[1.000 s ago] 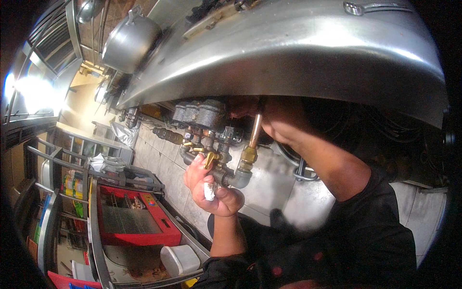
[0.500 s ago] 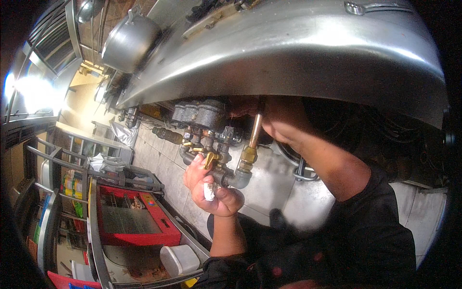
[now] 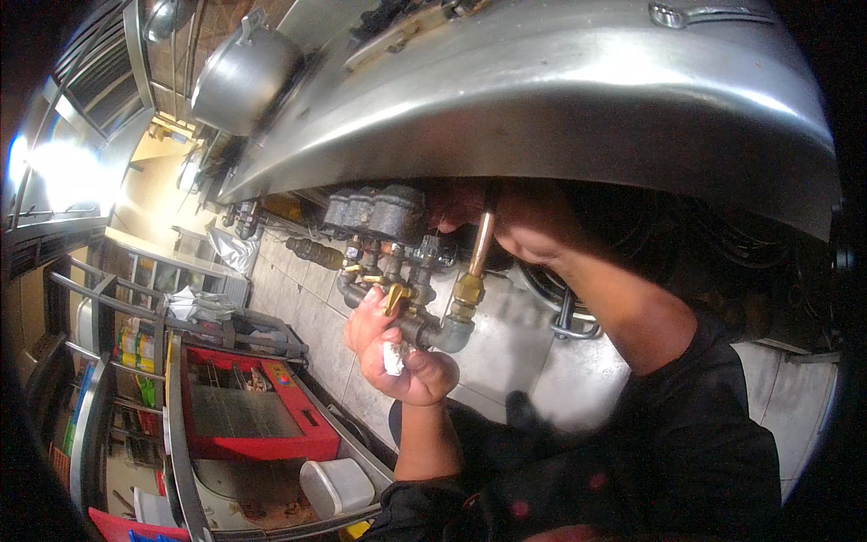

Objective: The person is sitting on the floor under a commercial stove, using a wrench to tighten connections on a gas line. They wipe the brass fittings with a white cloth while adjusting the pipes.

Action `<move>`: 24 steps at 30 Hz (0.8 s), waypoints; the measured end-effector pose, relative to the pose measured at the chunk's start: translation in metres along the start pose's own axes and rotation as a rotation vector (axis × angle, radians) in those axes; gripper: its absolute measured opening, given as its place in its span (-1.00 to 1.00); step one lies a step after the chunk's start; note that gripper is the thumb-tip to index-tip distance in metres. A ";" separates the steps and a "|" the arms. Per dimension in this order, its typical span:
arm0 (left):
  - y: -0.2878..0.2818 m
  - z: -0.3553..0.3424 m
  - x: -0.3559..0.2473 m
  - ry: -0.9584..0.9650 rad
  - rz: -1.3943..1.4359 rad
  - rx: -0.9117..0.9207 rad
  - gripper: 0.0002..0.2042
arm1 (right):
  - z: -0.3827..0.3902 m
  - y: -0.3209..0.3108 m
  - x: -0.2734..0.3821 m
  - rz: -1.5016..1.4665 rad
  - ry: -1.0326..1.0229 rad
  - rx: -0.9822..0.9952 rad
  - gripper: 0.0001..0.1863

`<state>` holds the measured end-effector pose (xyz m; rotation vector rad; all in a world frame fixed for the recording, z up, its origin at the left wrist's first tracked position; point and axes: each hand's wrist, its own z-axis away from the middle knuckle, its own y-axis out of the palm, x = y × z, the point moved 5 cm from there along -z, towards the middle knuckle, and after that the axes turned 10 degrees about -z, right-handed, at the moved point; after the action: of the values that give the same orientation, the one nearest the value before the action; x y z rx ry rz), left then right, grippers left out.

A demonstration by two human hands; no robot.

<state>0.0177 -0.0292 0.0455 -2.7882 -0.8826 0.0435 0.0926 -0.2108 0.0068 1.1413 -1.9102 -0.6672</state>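
The left hand sits just under the gas pipe manifold, beneath the front edge of the curved stainless steel hood. Its fingers curl up around the horizontal grey pipe by the yellow valve handle, and a small white scrap is pinched in its palm. The manifold's long axis runs from upper left to lower right and ends in a grey elbow fitting. From that elbow a brass nut and a copper tube rise almost upright.

The right hand reaches up at the tube's top end, above and right of the left hand. It seems closed on the tube, but shadow hides its fingers.

Down at the lower left, a red tray holds a wire grate, and beside it stands a white tub whose contents cannot be made out.
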 end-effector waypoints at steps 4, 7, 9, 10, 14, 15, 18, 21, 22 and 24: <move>-0.001 -0.001 -0.001 0.001 -0.013 -0.005 -0.70 | 0.000 0.002 -0.012 0.380 0.125 0.071 -0.70; 0.001 0.001 0.000 -0.005 -0.002 -0.010 -0.70 | 0.007 -0.008 -0.019 0.325 0.284 0.041 -0.67; -0.001 -0.001 0.000 0.005 -0.006 -0.003 -0.70 | 0.007 0.017 -0.007 0.351 0.287 0.060 -0.60; 0.000 -0.001 0.000 0.008 0.001 0.002 -0.70 | 0.006 0.018 -0.001 0.376 0.235 0.057 -0.62; 0.000 -0.002 -0.002 0.017 -0.019 -0.016 -0.70 | 0.005 0.018 -0.004 0.315 0.157 -0.009 -0.63; 0.000 -0.001 -0.001 0.016 -0.020 -0.018 -0.70 | 0.006 0.017 -0.008 0.260 0.171 -0.042 -0.63; 0.000 -0.001 0.000 0.013 -0.014 -0.004 -0.71 | 0.003 0.020 -0.006 0.310 0.208 -0.040 -0.67; -0.001 -0.002 -0.001 0.017 -0.001 0.002 -0.71 | 0.008 0.017 -0.012 0.255 0.210 -0.071 -0.68; -0.001 -0.002 -0.001 0.019 0.004 0.001 -0.71 | 0.010 0.017 -0.014 0.222 0.216 -0.080 -0.67; 0.000 -0.003 -0.002 0.015 -0.010 0.002 -0.71 | 0.012 0.019 -0.017 0.189 0.266 -0.072 -0.64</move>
<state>0.0164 -0.0308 0.0482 -2.7782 -0.8920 0.0219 0.0783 -0.1866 0.0079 0.9396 -1.7265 -0.4525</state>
